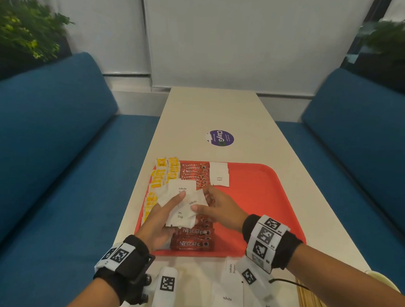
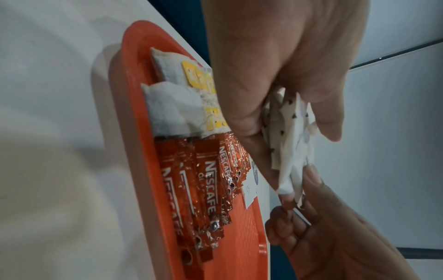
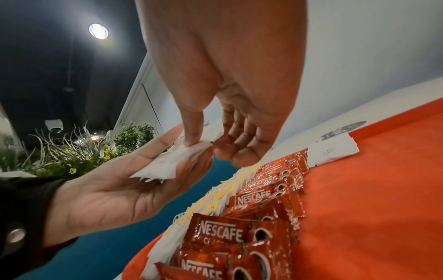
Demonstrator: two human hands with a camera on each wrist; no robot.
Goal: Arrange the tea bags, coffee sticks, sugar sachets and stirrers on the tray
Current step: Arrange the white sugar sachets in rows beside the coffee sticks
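Note:
A red tray [image 1: 259,202] lies on the white table. Tea bags with yellow tags [image 1: 160,177] line its left edge. Beside them runs a column of red Nescafe coffee sticks [image 1: 194,242], and a few white sugar sachets [image 1: 219,175] lie at the tray's far end. Above the sticks my left hand [image 1: 171,210] holds a fanned bunch of sugar sachets [image 1: 182,212]. My right hand [image 1: 201,199] pinches one sachet of that bunch between thumb and fingers [image 3: 191,144]. More sachets [image 1: 229,291] lie loose on the table near me, with wooden stirrers [image 1: 315,306] at the lower right.
Blue benches [image 1: 57,158] flank the narrow table on both sides. A round purple sticker [image 1: 220,138] sits beyond the tray. The tray's right half [image 1: 265,191] is bare red surface. A pale rounded rim [image 1: 381,278] shows at the table's near right corner.

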